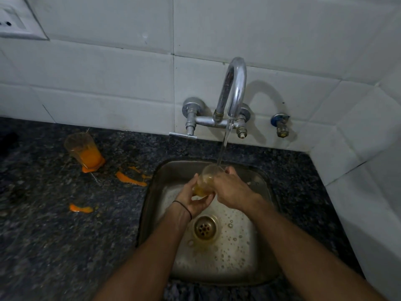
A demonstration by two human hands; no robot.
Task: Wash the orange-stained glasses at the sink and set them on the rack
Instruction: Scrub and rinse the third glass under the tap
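Both hands hold one clear glass (206, 178) with orange residue over the steel sink (152, 205). My left hand (193, 199) cups its base from below. My right hand (233, 189) wraps its upper side near the rim. The glass is tilted with its mouth toward the wall, and water from the chrome tap (235, 88) runs into it. A second glass (83, 149), upright with orange liquid in its bottom, stands on the dark counter to the left in an orange puddle. No rack is in view.
Orange spills (130, 180) streak the granite counter (54, 235) between the second glass and the sink. The drain (205, 228) sits amid foamy water. A tap lever (183, 135) and a small valve (282, 124) project from the white tiled wall. A tiled corner rises at right.
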